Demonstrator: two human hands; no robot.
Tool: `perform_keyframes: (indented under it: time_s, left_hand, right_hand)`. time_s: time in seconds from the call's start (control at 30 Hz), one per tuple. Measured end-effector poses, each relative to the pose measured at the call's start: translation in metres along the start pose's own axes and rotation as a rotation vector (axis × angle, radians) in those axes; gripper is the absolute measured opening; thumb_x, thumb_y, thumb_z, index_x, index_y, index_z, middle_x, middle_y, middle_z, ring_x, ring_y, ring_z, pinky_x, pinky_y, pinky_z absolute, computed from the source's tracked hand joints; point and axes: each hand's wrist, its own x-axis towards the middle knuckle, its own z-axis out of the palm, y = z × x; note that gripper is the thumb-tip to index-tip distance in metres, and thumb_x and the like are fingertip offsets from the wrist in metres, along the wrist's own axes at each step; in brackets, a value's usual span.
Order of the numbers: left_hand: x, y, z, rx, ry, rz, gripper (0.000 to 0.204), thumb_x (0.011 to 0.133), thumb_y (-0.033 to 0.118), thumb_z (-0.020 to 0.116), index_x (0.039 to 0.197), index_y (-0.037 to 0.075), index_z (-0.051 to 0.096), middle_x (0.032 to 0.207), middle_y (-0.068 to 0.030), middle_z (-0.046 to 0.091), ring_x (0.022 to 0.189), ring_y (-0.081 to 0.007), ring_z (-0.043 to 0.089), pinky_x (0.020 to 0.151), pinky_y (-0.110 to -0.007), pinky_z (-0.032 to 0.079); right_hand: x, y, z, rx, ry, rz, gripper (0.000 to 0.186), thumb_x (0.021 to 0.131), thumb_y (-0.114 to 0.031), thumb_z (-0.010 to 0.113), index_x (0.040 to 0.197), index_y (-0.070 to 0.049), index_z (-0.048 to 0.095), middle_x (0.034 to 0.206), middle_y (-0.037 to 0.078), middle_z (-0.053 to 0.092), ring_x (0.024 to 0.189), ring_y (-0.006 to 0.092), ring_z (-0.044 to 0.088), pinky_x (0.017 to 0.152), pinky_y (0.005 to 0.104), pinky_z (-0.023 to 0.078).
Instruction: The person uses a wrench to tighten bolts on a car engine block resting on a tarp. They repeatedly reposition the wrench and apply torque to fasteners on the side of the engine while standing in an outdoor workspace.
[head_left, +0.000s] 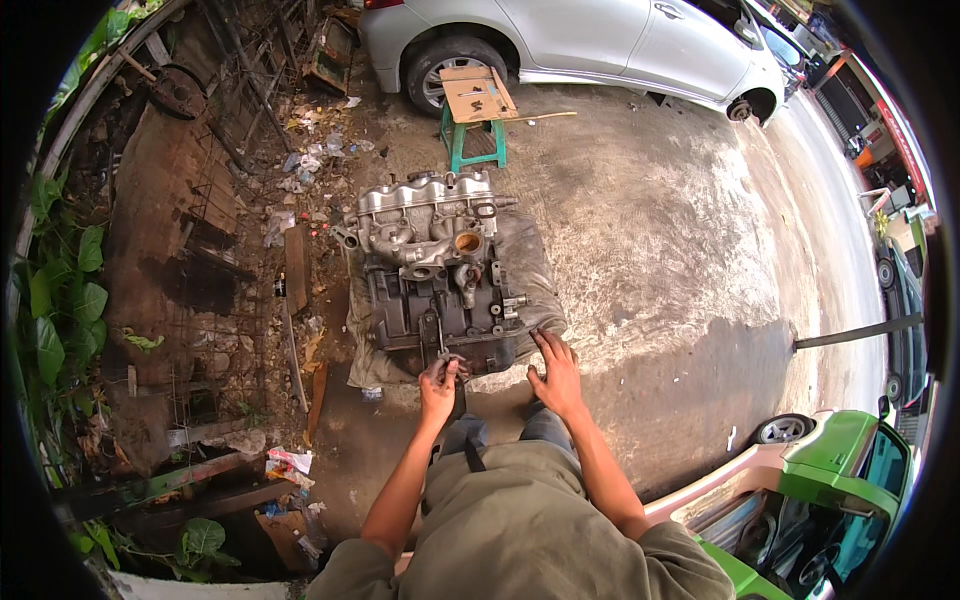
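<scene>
An engine (420,230), with a silver top and dark lower block, lies in front of me on a stained cloth (540,265). My left hand (439,384) grips a slim metal tool (440,335) at the near side of the block; its far end is too small to make out. My right hand (553,369) has its fingers spread beside the block's right lower corner, fingertips at the cloth's edge, holding nothing visible.
A green stool (474,145) bears cardboard (478,93) with small items. Behind it stands a silver car (600,40). A green vehicle (830,465) is at lower right, a dark pole (855,332) at right, and rusty scrap, mesh (200,200) and litter line the left.
</scene>
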Motion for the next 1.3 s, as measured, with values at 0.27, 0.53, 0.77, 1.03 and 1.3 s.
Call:
perform_keyframes:
  time_s: [0.27,0.53,0.77,1.03,1.3]
  left_hand:
    - [0.032,0.026,0.115,-0.075,0.002,-0.083,0.037,0.105,0.031,0.057,0.101,-0.005,0.064,0.084,-0.0115,0.071,0.075,-0.0175,0.068,0.069,-0.032,0.054]
    - [0.056,0.055,0.258,-0.158,0.21,-0.13,0.042,0.102,0.037,0.062,0.101,-0.005,0.064,0.081,-0.0104,0.069,0.073,-0.0192,0.066,0.073,-0.033,0.051]
    - [0.097,0.069,0.308,0.079,0.224,-0.133,0.039,0.102,0.034,0.062,0.083,0.0,0.059,0.065,-0.001,0.044,0.064,-0.0117,0.037,0.059,-0.032,0.032]
    - [0.17,0.044,0.378,-0.132,0.21,-0.055,0.045,0.102,0.038,0.06,0.084,-0.003,0.062,0.067,-0.0055,0.06,0.062,-0.0128,0.045,0.061,-0.034,0.038]
    - [0.303,0.049,0.453,-0.345,0.242,-0.197,0.036,0.104,0.034,0.057,0.103,-0.002,0.064,0.082,-0.0096,0.069,0.077,-0.0198,0.07,0.068,-0.032,0.056]
  right_hand:
    - [0.001,0.107,-0.066,0.066,0.009,0.042,0.065,0.083,-0.019,0.066,0.146,-0.011,0.047,0.147,0.011,0.049,0.134,0.0324,0.046,0.115,0.0489,0.033]
    - [0.042,0.22,-0.158,0.047,-0.086,-0.056,0.063,0.084,-0.019,0.065,0.145,-0.014,0.047,0.139,0.013,0.055,0.128,0.0331,0.05,0.11,0.049,0.038]
    - [0.09,0.273,-0.202,0.114,-0.063,-0.045,0.06,0.086,-0.018,0.065,0.144,-0.013,0.049,0.136,0.016,0.057,0.126,0.035,0.052,0.109,0.0485,0.038]
    - [0.174,0.325,-0.206,0.311,-0.117,-0.028,0.061,0.085,-0.014,0.066,0.143,-0.009,0.049,0.123,0.022,0.062,0.114,0.0411,0.059,0.1,0.0495,0.046]
    - [0.317,0.392,-0.221,0.314,-0.14,-0.135,0.062,0.085,-0.012,0.066,0.144,-0.009,0.046,0.116,0.019,0.064,0.101,0.0321,0.066,0.09,0.045,0.051]
